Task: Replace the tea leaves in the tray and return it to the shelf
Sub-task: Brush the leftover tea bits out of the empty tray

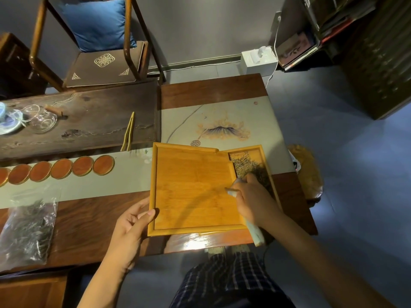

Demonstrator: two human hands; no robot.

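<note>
Left hand grips the tray, right hand holds a brush; coasters and leaf bag lie left.

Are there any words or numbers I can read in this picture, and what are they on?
No words or numbers can be read anywhere.
Books and papers leaning by the wall: dark marks on a cover, too blurred to read.
Seat cushion: gold ornament only, no letters.
Table runner: a painted lotus, no writing.
Wooden tray and bag of tea leaves: no label visible.
</note>
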